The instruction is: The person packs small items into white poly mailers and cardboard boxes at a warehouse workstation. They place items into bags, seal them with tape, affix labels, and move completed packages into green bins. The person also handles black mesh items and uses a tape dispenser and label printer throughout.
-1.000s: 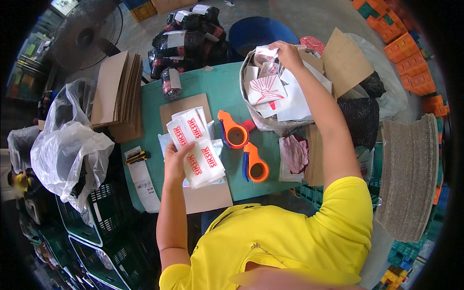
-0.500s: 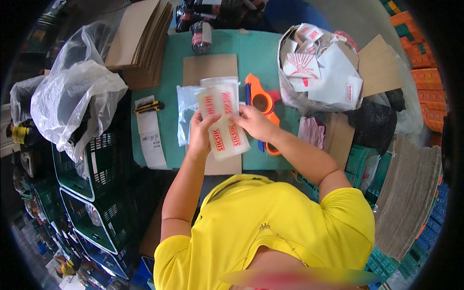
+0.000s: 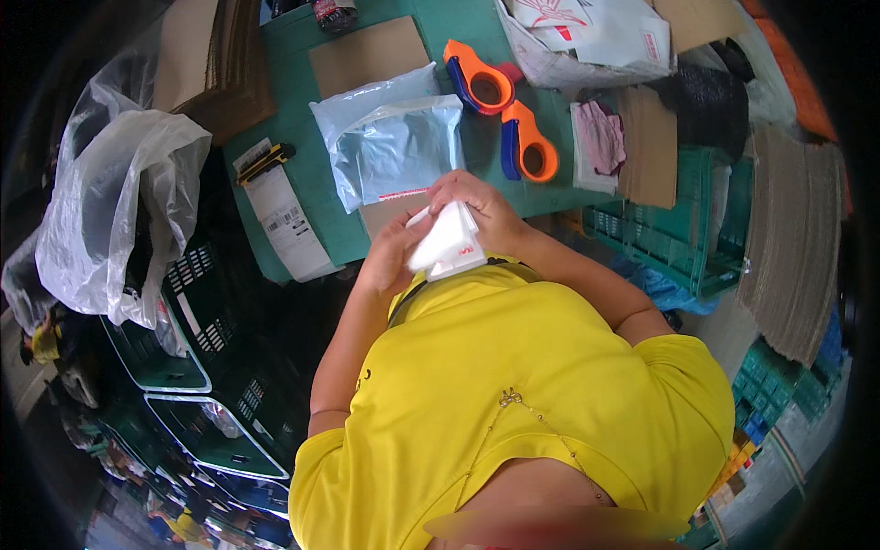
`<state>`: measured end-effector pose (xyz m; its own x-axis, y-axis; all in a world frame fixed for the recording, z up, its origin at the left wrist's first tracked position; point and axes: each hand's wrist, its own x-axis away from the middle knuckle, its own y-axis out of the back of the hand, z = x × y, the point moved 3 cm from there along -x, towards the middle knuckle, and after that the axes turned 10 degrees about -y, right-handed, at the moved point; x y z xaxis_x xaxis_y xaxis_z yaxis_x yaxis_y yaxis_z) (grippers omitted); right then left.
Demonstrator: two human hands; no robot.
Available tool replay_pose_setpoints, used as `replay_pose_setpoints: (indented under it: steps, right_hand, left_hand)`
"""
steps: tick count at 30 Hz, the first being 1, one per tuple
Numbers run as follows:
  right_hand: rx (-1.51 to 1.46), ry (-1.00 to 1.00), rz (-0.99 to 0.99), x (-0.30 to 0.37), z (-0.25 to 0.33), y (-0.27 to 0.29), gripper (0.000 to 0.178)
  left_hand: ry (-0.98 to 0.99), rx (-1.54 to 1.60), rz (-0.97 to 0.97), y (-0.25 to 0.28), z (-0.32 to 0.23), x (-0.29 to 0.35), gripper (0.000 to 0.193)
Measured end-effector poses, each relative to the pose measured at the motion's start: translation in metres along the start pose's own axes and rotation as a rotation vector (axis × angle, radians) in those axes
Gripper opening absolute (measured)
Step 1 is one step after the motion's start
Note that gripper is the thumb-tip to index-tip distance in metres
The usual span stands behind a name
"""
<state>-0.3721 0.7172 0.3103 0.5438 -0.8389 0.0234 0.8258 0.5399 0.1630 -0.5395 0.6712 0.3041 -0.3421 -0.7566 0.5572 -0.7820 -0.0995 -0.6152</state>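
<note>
Close to my yellow shirt, my left hand [image 3: 390,255] and my right hand [image 3: 478,203] hold a bunched white sheet [image 3: 451,240] with a little red print. Fingers of both hands are closed on it, and the far side of the sheet is hidden. Just beyond my hands, two pale blue plastic pouches [image 3: 396,151] overlap on the green table [image 3: 247,211]. Beneath them lies a brown cardboard piece [image 3: 371,57]. To their right are two orange-and-blue tape dispensers, one farther off [image 3: 481,84] and one nearer [image 3: 530,147].
A yellow-black cutter [image 3: 266,163] rests on paper labels [image 3: 295,229] at the left. Stacked cardboard [image 3: 192,60] and a clear plastic bag [image 3: 137,197] stand beyond it. A white sack of papers [image 3: 587,55], a pink cloth [image 3: 600,137] and green crates [image 3: 651,225] are at the right.
The sheet, spread out over the table before, is now bunched and nearer my body. Both hands came toward me, the pouches are uncovered, and the whole view has shifted.
</note>
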Motion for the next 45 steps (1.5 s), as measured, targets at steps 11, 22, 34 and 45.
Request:
replay_pose_setpoints:
  steps: [11,22,34,45]
  right_hand:
    - [-0.386,-1.000,-0.328,0.102,-0.082,-0.038,0.020]
    - [0.334,-0.815,-0.438,0.019,-0.122,-0.063,0.050]
    - [0.815,-0.231,-0.008,0.066,-0.132,-0.007,0.045]
    - [0.263,-0.567,-0.031,0.048,-0.062,0.005,0.027]
  left_hand:
    - [-0.929,-2.056,0.039,0.055,-0.028,-0.074,0.091]
    - [-0.799,-1.642,-0.006,0.110,-0.145,-0.187,0.033]
    - [-0.161,-2.264,-0.352,0.130,-0.231,-0.302,0.115]
    - [-1.203,-1.983,0.115,0.061,-0.124,-0.189,0.049]
